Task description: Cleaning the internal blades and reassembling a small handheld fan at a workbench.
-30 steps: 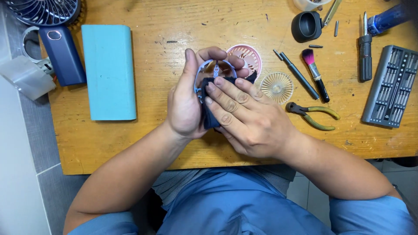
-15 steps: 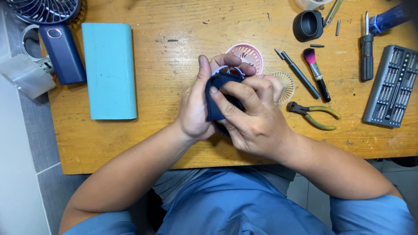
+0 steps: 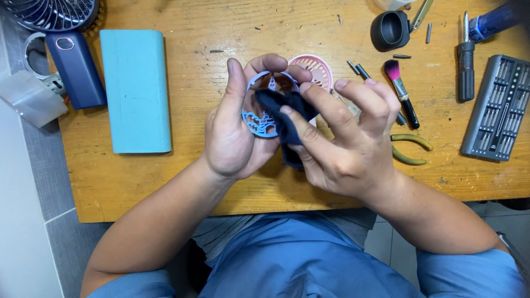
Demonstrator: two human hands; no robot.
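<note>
The left hand [image 3: 234, 132] holds a round blue fan cover [image 3: 259, 118] with its fingers clamped on the rim; its flat face points at the right hand [image 3: 342, 146]. The right hand's fingers pinch a dark cloth [image 3: 287, 124] that touches the cover, above the wooden tabletop [image 3: 193, 182].

both hands raised, close together; left hand [image 3: 234, 129] cupped, right hand [image 3: 345, 146] fingers pinched.

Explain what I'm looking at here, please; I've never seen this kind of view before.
One camera on a person's head looks down at a wooden table. There is no machine, only two bare hands. The left hand holds a round pale-blue fan grille. The right hand presses a dark cloth against it. Beside them lie a pink grille, a teal case, a small brush, pliers, a screwdriver and a bit set.
</note>
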